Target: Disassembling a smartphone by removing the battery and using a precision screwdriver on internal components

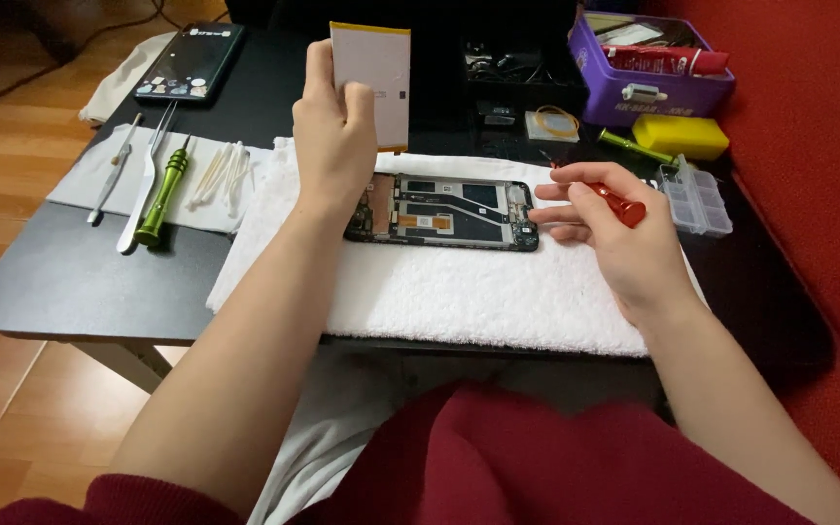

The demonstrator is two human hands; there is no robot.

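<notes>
Left hand [334,131] covers the lower left corner of the flat white battery [373,78], and the wrist hides the left end of the opened phone [449,210] at centre. Right hand [614,233] buries most of the red screwdriver [622,204], tip unseen. Purple box [648,73], upper right, is cut by the top edge, contents too jumbled to tell.

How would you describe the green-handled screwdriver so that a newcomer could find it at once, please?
On the black table, find the thin white cloth at the left. The green-handled screwdriver lies there between silver tweezers and cotton swabs, the only green tool on that cloth.
</notes>
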